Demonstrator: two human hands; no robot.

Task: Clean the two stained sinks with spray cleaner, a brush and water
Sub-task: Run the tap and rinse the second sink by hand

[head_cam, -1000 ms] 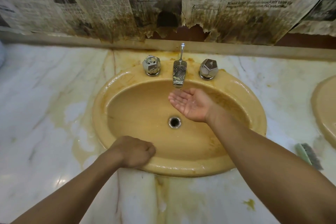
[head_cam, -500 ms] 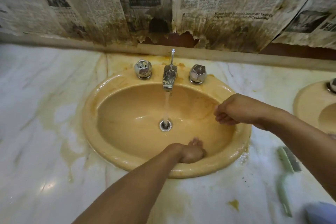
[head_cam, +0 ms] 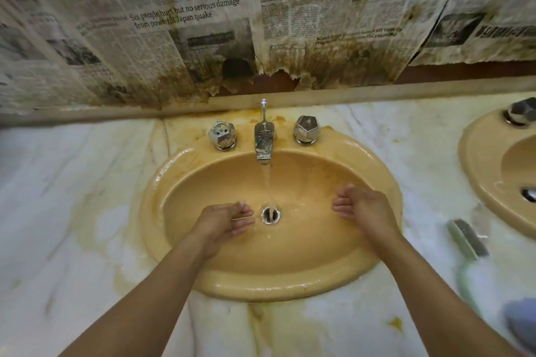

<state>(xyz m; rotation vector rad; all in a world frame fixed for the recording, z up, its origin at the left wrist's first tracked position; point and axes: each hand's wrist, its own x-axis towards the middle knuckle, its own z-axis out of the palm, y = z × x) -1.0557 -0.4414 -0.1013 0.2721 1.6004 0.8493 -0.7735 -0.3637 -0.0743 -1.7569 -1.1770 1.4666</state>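
A wet yellow sink [head_cam: 185, 159] with brown stains sits in the marble counter. Water runs from its chrome tap [head_cam: 263, 142] down to the drain [head_cam: 271, 214]. My left hand [head_cam: 223, 222] hovers inside the bowl left of the drain, fingers loosely extended and holding nothing. My right hand [head_cam: 364, 209] is inside the bowl right of the drain, fingers relaxed and empty. The edge of a second yellow sink [head_cam: 478, 165] shows at the far right. A green-handled brush [head_cam: 467, 239] lies on the counter between the two sinks. No spray cleaner is visible.
Two chrome knobs [head_cam: 222, 136] [head_cam: 306, 129] flank the tap. The stained marble counter [head_cam: 72, 211] surrounds the sinks. Stained, torn newspaper [head_cam: 185, 38] covers the wall behind. A blurry blue-grey object [head_cam: 522, 324] sits at the lower right edge.
Both hands moved to either side of the drain inside the bowl: the left came off the front wall, the right off the right rim, and its fingers uncurled. Water keeps running.
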